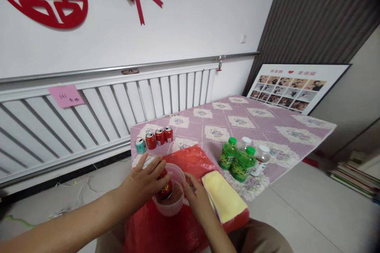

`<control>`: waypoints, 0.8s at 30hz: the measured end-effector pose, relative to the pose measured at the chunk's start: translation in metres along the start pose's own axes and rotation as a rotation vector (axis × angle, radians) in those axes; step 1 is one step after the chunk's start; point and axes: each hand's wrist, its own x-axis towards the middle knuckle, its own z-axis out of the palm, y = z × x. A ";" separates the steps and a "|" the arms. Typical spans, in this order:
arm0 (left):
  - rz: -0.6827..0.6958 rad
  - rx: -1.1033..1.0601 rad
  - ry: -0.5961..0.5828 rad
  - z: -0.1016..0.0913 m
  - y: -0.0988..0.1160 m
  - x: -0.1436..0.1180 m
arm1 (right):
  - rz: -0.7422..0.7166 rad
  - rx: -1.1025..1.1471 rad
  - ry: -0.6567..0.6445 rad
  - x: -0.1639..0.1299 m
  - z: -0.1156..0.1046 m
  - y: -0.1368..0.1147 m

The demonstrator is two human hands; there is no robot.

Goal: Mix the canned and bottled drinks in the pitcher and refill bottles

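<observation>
My left hand (147,184) grips a red can (165,189) and holds it inside a clear plastic cup (172,201) that has brown liquid at the bottom. My right hand (197,199) touches the cup's right side. The cup stands on a red plastic sheet (196,158) at the near end of the table. A folded yellow cloth (224,195) lies just right of my right hand.
Three red cans (159,137) and one teal can (140,145) stand in a row at the table's far left. Green bottles (237,158) and clear white-capped bottles (261,158) cluster at the right. The pink patterned tablecloth (267,122) covers the table; a white radiator (118,102) runs behind.
</observation>
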 end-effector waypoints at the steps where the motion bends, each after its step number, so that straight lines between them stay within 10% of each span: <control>1: 0.012 -0.003 -0.001 0.000 0.000 0.000 | 0.000 -0.004 0.002 0.000 0.000 0.000; 13: -0.372 -0.457 -0.258 0.004 -0.025 0.002 | 0.014 -0.046 -0.061 -0.002 -0.005 -0.012; 24: -0.893 -1.527 0.074 0.032 -0.058 0.026 | -0.030 -0.140 0.081 0.060 -0.026 -0.046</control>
